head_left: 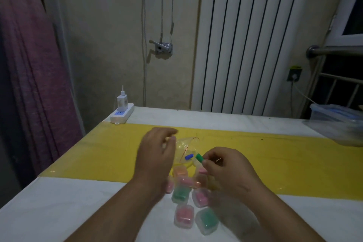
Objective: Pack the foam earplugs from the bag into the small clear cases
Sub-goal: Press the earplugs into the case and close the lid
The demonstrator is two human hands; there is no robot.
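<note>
Two bare forearms entered from the bottom edge, no sleeves, watch, rings or gloves seen. Left hand (155, 155) was motion-blurred, esp. at the fingertips. Right hand (228, 171) was sharper, w/ knuckles and short nails visible.

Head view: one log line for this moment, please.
right hand: pinching green earplug | left hand: open, empty | bag: blue earplug inside | cases: several filled

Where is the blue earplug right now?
In the head view, the blue earplug lies in the clear bag on the yellow strip, between the two hands, just left of the green earplug the right hand holds.
</note>
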